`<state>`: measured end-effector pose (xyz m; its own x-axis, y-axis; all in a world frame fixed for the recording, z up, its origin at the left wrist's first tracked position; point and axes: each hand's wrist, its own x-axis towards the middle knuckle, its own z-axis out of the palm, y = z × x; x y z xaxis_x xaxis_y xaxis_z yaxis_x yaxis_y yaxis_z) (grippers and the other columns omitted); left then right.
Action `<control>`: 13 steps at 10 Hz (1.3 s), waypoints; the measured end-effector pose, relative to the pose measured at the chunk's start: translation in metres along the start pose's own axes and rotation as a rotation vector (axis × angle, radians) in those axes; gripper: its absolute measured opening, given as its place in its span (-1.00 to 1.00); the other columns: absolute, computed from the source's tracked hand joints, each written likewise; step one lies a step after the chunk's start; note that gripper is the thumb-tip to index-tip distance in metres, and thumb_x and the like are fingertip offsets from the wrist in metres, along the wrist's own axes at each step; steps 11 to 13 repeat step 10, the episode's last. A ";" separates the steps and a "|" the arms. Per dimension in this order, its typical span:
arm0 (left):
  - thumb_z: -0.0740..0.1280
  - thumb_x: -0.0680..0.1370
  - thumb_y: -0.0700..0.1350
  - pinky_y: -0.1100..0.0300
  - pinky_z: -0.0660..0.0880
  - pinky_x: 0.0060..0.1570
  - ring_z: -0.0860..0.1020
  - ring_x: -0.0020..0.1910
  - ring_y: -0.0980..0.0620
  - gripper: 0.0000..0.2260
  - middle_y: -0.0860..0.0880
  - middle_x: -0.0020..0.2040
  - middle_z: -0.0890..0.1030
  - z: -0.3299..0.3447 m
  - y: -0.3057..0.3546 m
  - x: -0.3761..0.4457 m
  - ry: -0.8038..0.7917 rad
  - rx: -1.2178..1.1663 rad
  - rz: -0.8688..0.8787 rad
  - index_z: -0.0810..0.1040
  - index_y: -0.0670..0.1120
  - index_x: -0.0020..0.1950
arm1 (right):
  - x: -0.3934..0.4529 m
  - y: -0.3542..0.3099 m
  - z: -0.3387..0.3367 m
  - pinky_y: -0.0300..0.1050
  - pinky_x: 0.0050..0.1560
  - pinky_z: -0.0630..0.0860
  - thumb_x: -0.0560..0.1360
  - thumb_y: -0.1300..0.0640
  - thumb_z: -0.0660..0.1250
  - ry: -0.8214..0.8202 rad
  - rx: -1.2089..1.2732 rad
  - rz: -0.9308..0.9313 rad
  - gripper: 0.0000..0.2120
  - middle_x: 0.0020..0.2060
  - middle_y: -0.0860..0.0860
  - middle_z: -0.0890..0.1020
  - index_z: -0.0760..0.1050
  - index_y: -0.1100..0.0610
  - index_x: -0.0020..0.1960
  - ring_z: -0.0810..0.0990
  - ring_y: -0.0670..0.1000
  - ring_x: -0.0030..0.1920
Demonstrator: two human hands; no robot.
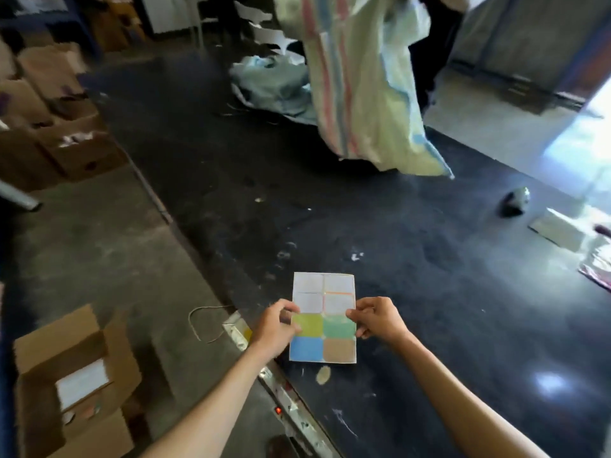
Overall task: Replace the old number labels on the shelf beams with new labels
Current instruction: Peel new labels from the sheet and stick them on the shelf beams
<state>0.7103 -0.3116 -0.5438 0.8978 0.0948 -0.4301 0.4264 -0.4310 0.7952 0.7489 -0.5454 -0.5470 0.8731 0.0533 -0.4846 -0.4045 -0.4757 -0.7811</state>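
Note:
I hold a sheet of labels (323, 332) in front of me over a dark floor. The sheet has several rounded labels in two columns: white ones in the upper half, then green, teal, blue and brown ones below. My left hand (274, 328) pinches the sheet's left edge at the green label. On the opposite edge, my right hand (377, 320) pinches beside the teal label. No shelf beam shows in this view.
An open cardboard box (71, 385) sits at the lower left, more boxes (56, 127) stack at the far left. A large striped woven sack (360, 81) hangs ahead. A metal rail (291, 401) runs along the dark mat's edge. Small objects (515, 201) lie at the right.

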 end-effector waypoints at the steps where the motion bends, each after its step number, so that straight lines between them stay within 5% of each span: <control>1: 0.42 0.44 -0.26 0.08 0.56 -0.13 0.53 -0.22 0.04 -0.80 0.07 -0.24 0.58 0.038 0.005 0.010 -0.151 0.099 0.015 0.56 0.02 -0.05 | -0.006 0.038 -0.018 -0.15 -0.41 0.56 0.46 0.19 0.45 0.106 0.040 0.088 -0.90 -0.44 0.09 0.64 0.62 0.23 -0.17 0.64 0.06 -0.42; 2: 0.41 0.48 -0.18 0.21 0.47 0.02 0.58 0.02 -0.04 -0.73 -0.02 0.08 0.60 0.067 0.001 0.016 -0.274 0.235 0.057 0.58 -0.02 0.17 | -0.015 0.060 -0.026 -0.21 -0.48 0.51 0.45 0.24 0.45 0.208 0.089 0.162 -0.94 -0.46 0.03 0.63 0.61 0.18 -0.20 0.61 -0.03 -0.50; 4: 0.40 0.50 -0.13 0.21 0.38 0.31 0.47 0.31 -0.04 -0.53 -0.04 0.40 0.38 0.100 -0.003 0.017 -0.412 0.385 0.089 0.44 -0.10 0.41 | -0.021 0.091 -0.025 -0.12 -0.34 0.65 0.43 0.32 0.40 0.354 0.183 0.244 -0.91 -0.35 0.05 0.67 0.62 0.18 -0.11 0.59 -0.09 -0.50; 5: 0.38 0.52 -0.15 0.41 0.22 0.21 0.39 0.37 0.02 -0.52 -0.02 0.47 0.26 0.106 -0.007 0.021 -0.447 0.442 0.134 0.41 -0.12 0.44 | -0.019 0.100 -0.022 -0.08 -0.22 0.69 0.41 0.31 0.40 0.380 0.175 0.230 -0.83 -0.26 0.03 0.72 0.63 0.16 -0.02 0.62 -0.09 -0.38; 6: 0.36 0.53 -0.13 0.39 0.20 0.22 0.33 0.44 0.05 -0.46 0.05 0.55 0.09 0.106 -0.014 0.024 -0.493 0.486 0.141 0.34 -0.13 0.50 | -0.020 0.101 -0.017 -0.01 -0.16 0.69 0.41 0.30 0.40 0.379 0.142 0.215 -0.80 -0.25 0.01 0.69 0.62 0.10 0.00 0.60 -0.05 -0.32; 7: 0.35 0.54 -0.10 0.30 0.14 0.40 0.21 0.52 0.06 -0.39 0.06 0.61 -0.05 0.105 -0.020 0.027 -0.528 0.507 0.133 0.23 -0.14 0.55 | -0.018 0.103 -0.014 0.01 -0.18 0.67 0.42 0.27 0.39 0.336 0.079 0.192 -0.79 -0.19 0.02 0.70 0.62 -0.01 -0.04 0.60 -0.05 -0.30; 8: 0.37 0.53 -0.10 0.33 0.05 0.41 0.13 0.56 0.05 -0.37 0.02 0.62 -0.06 0.101 -0.020 0.026 -0.535 0.477 0.135 0.22 -0.12 0.56 | -0.016 0.104 -0.014 0.03 -0.09 0.65 0.42 0.19 0.43 0.302 0.038 0.191 -0.72 -0.12 0.05 0.68 0.59 0.04 0.13 0.66 0.04 -0.14; 10: 0.39 0.52 -0.09 0.04 0.31 0.44 0.36 0.44 -0.14 -0.48 -0.11 0.59 0.12 0.072 -0.010 0.030 -0.422 0.405 0.134 0.38 0.01 0.47 | -0.001 0.076 -0.017 -0.17 -0.19 0.51 0.47 0.09 0.43 0.257 -0.033 0.073 -0.67 -0.08 0.04 0.60 0.52 0.04 0.22 0.56 -0.01 -0.20; 13: 0.39 0.52 -0.09 0.04 0.31 0.44 0.36 0.44 -0.14 -0.48 -0.11 0.59 0.12 0.072 -0.010 0.030 -0.422 0.405 0.134 0.38 0.01 0.47 | -0.001 0.076 -0.017 -0.17 -0.19 0.51 0.47 0.09 0.43 0.257 -0.033 0.073 -0.67 -0.08 0.04 0.60 0.52 0.04 0.22 0.56 -0.01 -0.20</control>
